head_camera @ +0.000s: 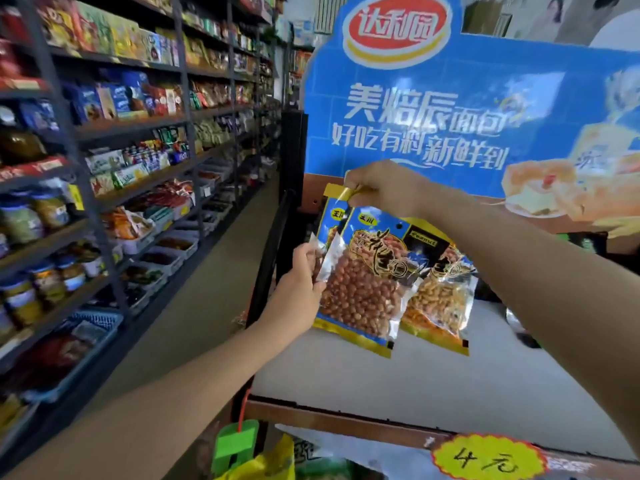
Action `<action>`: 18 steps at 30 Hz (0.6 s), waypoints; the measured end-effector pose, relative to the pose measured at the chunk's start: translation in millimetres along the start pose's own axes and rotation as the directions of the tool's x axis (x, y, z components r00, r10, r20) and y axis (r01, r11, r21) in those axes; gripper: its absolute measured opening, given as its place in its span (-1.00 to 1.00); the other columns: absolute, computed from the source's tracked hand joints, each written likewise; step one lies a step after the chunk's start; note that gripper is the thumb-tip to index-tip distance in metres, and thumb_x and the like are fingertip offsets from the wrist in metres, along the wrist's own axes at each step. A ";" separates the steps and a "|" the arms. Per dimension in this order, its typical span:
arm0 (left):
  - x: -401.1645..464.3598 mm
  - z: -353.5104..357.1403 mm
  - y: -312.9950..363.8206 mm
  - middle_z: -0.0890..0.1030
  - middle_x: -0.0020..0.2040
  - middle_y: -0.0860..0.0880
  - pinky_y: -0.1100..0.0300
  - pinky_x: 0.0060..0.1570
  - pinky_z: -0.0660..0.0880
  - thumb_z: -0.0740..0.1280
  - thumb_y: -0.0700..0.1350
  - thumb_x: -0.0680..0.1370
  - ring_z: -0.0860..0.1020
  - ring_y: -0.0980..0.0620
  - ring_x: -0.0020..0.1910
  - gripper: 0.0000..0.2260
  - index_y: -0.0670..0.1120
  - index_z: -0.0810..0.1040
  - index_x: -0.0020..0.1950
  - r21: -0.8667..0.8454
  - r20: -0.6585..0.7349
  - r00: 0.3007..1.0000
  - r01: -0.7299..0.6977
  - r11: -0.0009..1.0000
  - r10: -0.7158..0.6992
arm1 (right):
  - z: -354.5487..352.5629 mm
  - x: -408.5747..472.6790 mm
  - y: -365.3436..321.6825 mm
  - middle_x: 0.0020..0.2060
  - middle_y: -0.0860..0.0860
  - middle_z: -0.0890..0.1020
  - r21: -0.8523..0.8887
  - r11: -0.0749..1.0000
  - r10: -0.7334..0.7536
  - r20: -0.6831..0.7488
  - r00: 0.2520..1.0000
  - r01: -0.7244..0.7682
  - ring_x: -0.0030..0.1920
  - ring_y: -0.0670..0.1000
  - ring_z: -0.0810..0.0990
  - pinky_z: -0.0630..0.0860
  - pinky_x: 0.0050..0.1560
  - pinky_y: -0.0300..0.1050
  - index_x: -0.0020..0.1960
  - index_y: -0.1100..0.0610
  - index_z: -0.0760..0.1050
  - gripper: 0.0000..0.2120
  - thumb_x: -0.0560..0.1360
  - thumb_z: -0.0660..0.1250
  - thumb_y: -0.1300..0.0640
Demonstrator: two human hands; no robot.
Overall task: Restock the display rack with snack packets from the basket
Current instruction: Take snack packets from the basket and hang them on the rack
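Peanut packet (360, 289) is mid-hanging at the rack (294, 161): right hand (384, 188) pinches its top edge, left hand (301, 275) grips its side. Next, I judge, its hole must meet a hook I cannot see.

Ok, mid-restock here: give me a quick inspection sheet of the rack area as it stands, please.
Surface: display rack, white back panel, brown shelf edge below; blue bread advert board on top.
Job's things: front peanut packet hanging against the rack; a second peanut packet beside it on the right. Basket: cannot tell.
Clutter: yellow price sticker; green tag on a red cord.
Hands: right hand pinches the front packet's top strip; left hand holds its left edge.
Cables: nothing seen.
Surroundings: stocked shop shelves on the left, aisle floor between.
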State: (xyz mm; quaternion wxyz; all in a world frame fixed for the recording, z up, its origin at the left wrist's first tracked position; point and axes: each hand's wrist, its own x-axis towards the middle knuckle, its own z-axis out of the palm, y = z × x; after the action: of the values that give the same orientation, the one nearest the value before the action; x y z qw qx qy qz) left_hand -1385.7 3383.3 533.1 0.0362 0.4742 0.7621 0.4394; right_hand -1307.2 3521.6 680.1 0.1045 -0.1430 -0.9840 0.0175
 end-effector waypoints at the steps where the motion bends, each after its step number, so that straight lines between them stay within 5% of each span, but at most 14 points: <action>1: 1.9 3.8 -2.0 0.50 0.27 -0.14 0.21 -0.11 0.31 0.25 -0.18 0.57 0.51 -0.16 0.17 -0.53 -0.10 0.12 0.41 -0.006 -0.004 1.000 0.031 1.000 -0.031 | 2.1 3.8 2.7 -0.14 0.00 0.58 -0.032 0.999 0.007 -0.038 0.999 -0.009 -0.07 0.07 0.47 0.32 -0.10 -0.13 0.08 0.20 0.49 -0.85 0.54 0.26 0.17; 5: -2.2 17.8 -10.9 0.41 0.36 -0.10 0.15 0.19 0.35 0.47 -0.05 0.41 0.43 -0.10 0.29 -0.23 -0.15 0.06 0.44 0.016 0.098 0.984 0.151 0.988 -0.152 | 13.8 18.1 0.2 0.00 0.18 0.59 -0.179 0.981 0.038 -0.218 0.975 -0.078 0.02 0.23 0.54 0.34 -0.21 -0.03 0.15 0.13 0.44 -0.78 0.57 0.20 0.05; 10: -0.5 28.9 -16.3 0.51 0.25 -0.20 -0.06 0.15 0.45 0.49 -0.02 0.37 0.51 -0.19 0.20 -0.23 -0.16 0.08 0.39 0.199 0.030 0.965 0.250 0.948 -0.261 | 39.3 23.2 -5.5 0.03 0.18 0.57 -0.151 0.988 -0.013 -0.222 0.975 -0.021 0.04 0.24 0.54 0.42 -0.18 0.03 0.19 0.17 0.33 -0.64 0.53 0.24 -0.04; 15: 5.5 37.2 -20.6 0.47 0.30 -0.17 -0.05 0.20 0.42 0.48 -0.04 0.38 0.46 -0.16 0.24 -0.19 -0.11 0.02 0.43 0.268 0.016 0.963 0.256 0.929 -0.270 | 30.8 -26.9 63.2 0.08 0.22 0.56 -0.174 0.961 0.089 -0.539 0.837 -0.214 0.09 0.26 0.51 0.45 -0.02 0.11 0.16 0.25 0.43 -0.67 0.57 0.18 0.01; 18: 3.9 38.8 -17.8 0.32 0.40 -0.20 -0.04 0.30 0.36 0.51 -0.08 0.35 0.38 -0.17 0.33 -0.10 -0.11 -0.03 0.48 0.292 -0.037 0.988 0.153 0.944 -0.149 | 32.4 -55.7 96.0 0.02 0.27 0.55 -0.273 0.924 0.085 -0.536 0.840 -0.267 0.05 0.29 0.51 0.46 -0.08 0.13 0.11 0.29 0.45 -0.72 0.56 0.19 0.09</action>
State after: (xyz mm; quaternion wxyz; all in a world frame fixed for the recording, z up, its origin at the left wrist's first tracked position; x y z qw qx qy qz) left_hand -1381.9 3407.9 498.2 -0.0066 0.4115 0.8532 0.3205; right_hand -1235.1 3597.6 631.0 0.3356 -0.2493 -0.8904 -0.1801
